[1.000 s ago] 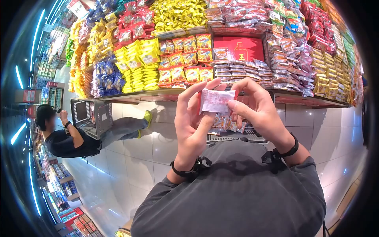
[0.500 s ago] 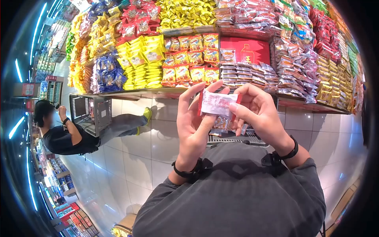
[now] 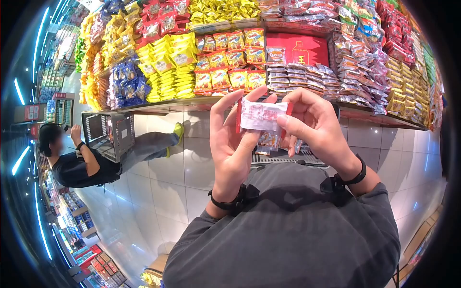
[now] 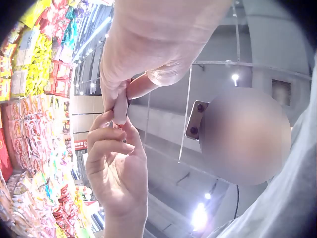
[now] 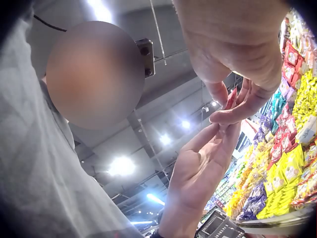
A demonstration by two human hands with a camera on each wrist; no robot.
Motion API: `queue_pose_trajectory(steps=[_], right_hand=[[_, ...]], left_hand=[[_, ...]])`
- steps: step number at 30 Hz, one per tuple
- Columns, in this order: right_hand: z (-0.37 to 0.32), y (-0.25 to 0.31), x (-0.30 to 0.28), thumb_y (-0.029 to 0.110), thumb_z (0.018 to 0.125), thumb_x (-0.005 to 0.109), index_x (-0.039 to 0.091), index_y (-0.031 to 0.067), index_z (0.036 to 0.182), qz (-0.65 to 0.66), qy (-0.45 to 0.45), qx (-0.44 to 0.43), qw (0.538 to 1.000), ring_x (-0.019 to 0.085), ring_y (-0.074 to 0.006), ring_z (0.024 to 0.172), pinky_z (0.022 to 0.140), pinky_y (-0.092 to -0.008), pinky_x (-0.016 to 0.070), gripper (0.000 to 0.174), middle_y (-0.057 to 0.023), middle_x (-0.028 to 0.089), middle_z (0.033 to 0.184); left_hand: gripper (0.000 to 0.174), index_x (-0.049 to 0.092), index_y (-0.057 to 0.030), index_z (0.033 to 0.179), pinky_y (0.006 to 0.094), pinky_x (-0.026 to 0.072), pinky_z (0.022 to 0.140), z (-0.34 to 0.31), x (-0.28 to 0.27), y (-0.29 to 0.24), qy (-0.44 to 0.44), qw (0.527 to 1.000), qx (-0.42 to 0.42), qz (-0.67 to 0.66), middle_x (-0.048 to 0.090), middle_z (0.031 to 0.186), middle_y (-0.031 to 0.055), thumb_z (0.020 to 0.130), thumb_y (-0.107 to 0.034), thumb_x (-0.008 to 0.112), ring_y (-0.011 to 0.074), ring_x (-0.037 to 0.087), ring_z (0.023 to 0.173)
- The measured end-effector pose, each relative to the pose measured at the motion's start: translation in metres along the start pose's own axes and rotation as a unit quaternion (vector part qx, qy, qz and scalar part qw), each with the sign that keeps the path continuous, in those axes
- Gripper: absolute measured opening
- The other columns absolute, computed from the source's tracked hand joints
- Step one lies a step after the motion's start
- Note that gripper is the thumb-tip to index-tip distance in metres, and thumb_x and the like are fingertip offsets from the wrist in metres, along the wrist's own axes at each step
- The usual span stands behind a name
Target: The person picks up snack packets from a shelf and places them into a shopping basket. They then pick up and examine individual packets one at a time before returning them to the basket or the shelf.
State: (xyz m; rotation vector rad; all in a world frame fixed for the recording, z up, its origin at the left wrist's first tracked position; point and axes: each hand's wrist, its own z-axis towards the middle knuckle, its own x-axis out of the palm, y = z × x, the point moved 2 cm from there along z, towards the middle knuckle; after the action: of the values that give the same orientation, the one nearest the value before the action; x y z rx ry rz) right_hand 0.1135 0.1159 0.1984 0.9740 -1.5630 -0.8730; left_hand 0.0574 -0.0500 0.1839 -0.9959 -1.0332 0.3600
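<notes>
A small snack packet (image 3: 263, 114), white with fine reddish print and red ends, is held up in front of the chest between both hands. My left hand (image 3: 227, 144) holds its left part, thumb along the lower edge and fingers behind. My right hand (image 3: 321, 132) pinches the right end, thumb on the printed face. From the left wrist, the packet (image 4: 120, 110) shows narrow and edge-on between the fingers. In the right wrist view a red end of the packet (image 5: 231, 99) sticks out between the right thumb and fingers.
Ahead stands a display of bagged snacks, with yellow bags (image 3: 173, 62), red-and-yellow packets (image 3: 225, 72) and silvery packets (image 3: 297, 79). Below the hands are more packets (image 3: 267, 142) by a dark slatted basket (image 3: 293, 160). At left, a person (image 3: 86, 165) stands by a grey basket (image 3: 126, 137).
The head view has shifted slightly. Both hands keep their hold on the packet, which has stayed nearly in place with its printed side up.
</notes>
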Motion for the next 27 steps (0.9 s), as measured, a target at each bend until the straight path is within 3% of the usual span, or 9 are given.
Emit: queue_pose_trajectory(steps=[13, 16, 19, 20, 23, 25, 27], right_hand=[[-0.004, -0.008, -0.004, 0.008, 0.098, 0.070, 0.056, 0.0006, 0.104, -0.008, -0.005, -0.008, 1.000, 0.066, -0.0084, 0.067, 0.053, -0.0242, 0.0564, 0.017, -0.0059, 0.067, 0.085], [0.002, -0.021, -0.015, 0.008, 0.098, 0.070, 0.058, -0.0003, 0.105, -0.047, -0.016, -0.013, 0.999, 0.065, -0.0071, 0.066, 0.052, -0.0227, 0.0545, 0.017, -0.0050, 0.067, 0.085], [0.004, -0.036, -0.024, 0.009, 0.098, 0.069, 0.059, -0.0010, 0.106, -0.105, -0.017, 0.007, 0.994, 0.064, -0.0054, 0.065, 0.050, -0.0211, 0.0518, 0.016, -0.0034, 0.068, 0.084], [0.006, -0.043, -0.026, 0.009, 0.099, 0.069, 0.059, -0.0010, 0.106, -0.106, -0.007, 0.023, 0.994, 0.063, -0.0054, 0.065, 0.051, -0.0211, 0.0515, 0.016, -0.0033, 0.068, 0.084], [0.012, -0.066, -0.030, 0.011, 0.099, 0.069, 0.057, 0.0000, 0.110, -0.105, 0.005, 0.041, 0.994, 0.063, -0.0067, 0.065, 0.052, -0.0218, 0.0511, 0.019, -0.0040, 0.067, 0.086], [0.012, -0.072, -0.033, 0.011, 0.099, 0.069, 0.056, 0.0020, 0.113, -0.153, -0.028, 0.030, 0.987, 0.064, -0.0076, 0.069, 0.053, -0.0224, 0.0515, 0.021, -0.0049, 0.068, 0.090], [0.012, -0.082, -0.045, 0.012, 0.099, 0.068, 0.056, 0.0038, 0.113, -0.155, -0.020, 0.041, 0.987, 0.064, -0.0080, 0.072, 0.056, -0.0230, 0.0522, 0.020, -0.0058, 0.068, 0.093]], left_hand=[[0.062, 0.031, -0.0037, 0.151, 0.0505, 0.0453, 0.114, -0.003, 0.002, -0.001, -0.003, 1.000, 0.004, 0.017, 0.046, 0.151, 0.0308, 0.094, 0.003, 0.056, 0.0412, 0.052, 0.139], [0.066, 0.030, 0.0008, 0.151, 0.0422, 0.0449, 0.113, 0.000, -0.015, 0.001, 0.075, 0.995, -0.045, 0.039, 0.050, 0.148, 0.0284, 0.094, -0.010, 0.061, 0.0305, 0.060, 0.129], [0.047, 0.048, 0.0009, 0.141, 0.0321, 0.0552, 0.095, 0.001, -0.035, 0.010, 0.048, 0.981, -0.116, 0.146, 0.069, 0.121, 0.0164, 0.098, -0.006, 0.066, 0.0176, 0.068, 0.111], [0.040, 0.055, -0.0005, 0.135, 0.0259, 0.0572, 0.083, -0.001, -0.037, 0.013, 0.035, 0.969, -0.135, 0.206, 0.071, 0.108, 0.0094, 0.098, -0.005, 0.070, 0.0110, 0.069, 0.097], [0.038, 0.058, 0.0016, 0.134, 0.0237, 0.0586, 0.073, -0.005, -0.059, 0.032, 0.048, 0.957, -0.128, 0.257, 0.069, 0.104, 0.0072, 0.098, -0.004, 0.070, 0.0090, 0.068, 0.090], [0.034, 0.060, 0.0031, 0.130, 0.0249, 0.0589, 0.069, -0.002, -0.077, 0.036, -0.009, 0.967, -0.149, 0.208, 0.070, 0.108, 0.0095, 0.099, -0.007, 0.070, 0.0099, 0.068, 0.091], [0.031, 0.060, 0.0031, 0.127, 0.0273, 0.0591, 0.071, 0.002, -0.128, 0.044, -0.068, 0.972, -0.105, 0.199, 0.071, 0.110, 0.0111, 0.100, -0.010, 0.068, 0.0124, 0.069, 0.092]])
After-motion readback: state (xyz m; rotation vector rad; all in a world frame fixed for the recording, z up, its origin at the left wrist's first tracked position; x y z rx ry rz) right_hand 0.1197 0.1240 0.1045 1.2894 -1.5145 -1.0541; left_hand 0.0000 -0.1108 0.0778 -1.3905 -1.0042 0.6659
